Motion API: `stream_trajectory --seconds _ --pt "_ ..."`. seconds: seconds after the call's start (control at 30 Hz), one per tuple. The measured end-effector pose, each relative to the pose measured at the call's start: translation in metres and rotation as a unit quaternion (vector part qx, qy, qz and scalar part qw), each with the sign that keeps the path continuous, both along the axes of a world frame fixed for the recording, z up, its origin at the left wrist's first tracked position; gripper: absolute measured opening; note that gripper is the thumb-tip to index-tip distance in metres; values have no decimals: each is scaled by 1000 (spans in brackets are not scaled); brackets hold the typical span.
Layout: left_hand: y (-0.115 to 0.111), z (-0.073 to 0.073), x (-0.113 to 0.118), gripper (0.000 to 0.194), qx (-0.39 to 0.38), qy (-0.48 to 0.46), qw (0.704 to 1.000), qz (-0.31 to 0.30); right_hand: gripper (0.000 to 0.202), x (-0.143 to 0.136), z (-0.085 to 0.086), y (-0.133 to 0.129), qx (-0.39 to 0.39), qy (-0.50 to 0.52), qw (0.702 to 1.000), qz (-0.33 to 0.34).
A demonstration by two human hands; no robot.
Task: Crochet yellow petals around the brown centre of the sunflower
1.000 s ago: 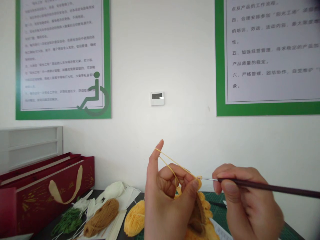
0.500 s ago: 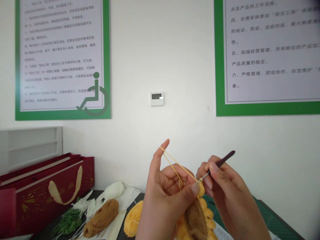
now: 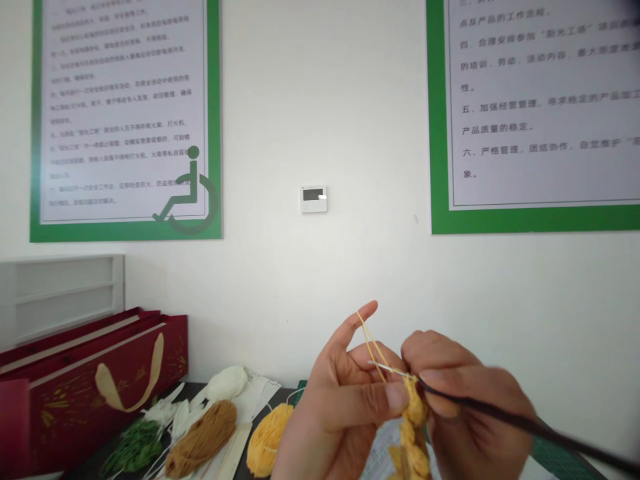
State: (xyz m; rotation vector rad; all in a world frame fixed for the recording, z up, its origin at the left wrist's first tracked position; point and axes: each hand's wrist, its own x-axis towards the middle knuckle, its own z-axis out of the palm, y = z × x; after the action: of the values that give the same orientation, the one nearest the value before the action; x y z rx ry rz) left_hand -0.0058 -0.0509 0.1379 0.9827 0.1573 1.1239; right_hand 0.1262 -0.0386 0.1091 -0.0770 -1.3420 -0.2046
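Crochet hook swung handle-down since earlier | head: left hand pinches yellow crocheted piece above worktop, left of its right edge; right hand clasps hook | risk: if raised forefinger dips, slackened yarn could let loops slip off tip

The right-hand green-edged poster carries Chinese lines — among them item 五, opening 加强经营管理, and item 六, opening 严格管理, 团结协作. The left-hand poster bears a green wheelchair sign — its small print largely blurred. On the red bag, 益 is legible.
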Motion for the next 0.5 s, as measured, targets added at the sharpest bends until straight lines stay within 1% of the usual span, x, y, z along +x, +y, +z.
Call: stream_trajectory --seconds 0.03,0.07,0.1,0.2,0.3,0.37,0.43,0.5 --pt "1 0 -1 98 4 1 1000 -10 3 -2 1 -1 -47 13 996 73" --pt "2 -1 -2 97 10 4 1000 -19 5 -3 1 -3 -86 27 987 130" --pt "3 -2 -3 96 14 6 1000 -23 8 -2 1 -5 -116 36 978 172" --pt "4 -5 -5 95 20 13 999 -41 14 3 2 -9 -171 31 952 252" --pt "3 -5 -6 91 27 22 997 -62 21 6 5 -11 -214 22 929 302" --pt "2 -4 -5 88 36 24 998 -52 23 5 6 -11 -236 23 918 317" --pt "-1 -2 -4 87 52 28 998 1 25 4 6 -9 -267 23 908 323" --pt "-3 0 -3 91 70 42 994 71 24 3 4 -6 -296 24 904 306"
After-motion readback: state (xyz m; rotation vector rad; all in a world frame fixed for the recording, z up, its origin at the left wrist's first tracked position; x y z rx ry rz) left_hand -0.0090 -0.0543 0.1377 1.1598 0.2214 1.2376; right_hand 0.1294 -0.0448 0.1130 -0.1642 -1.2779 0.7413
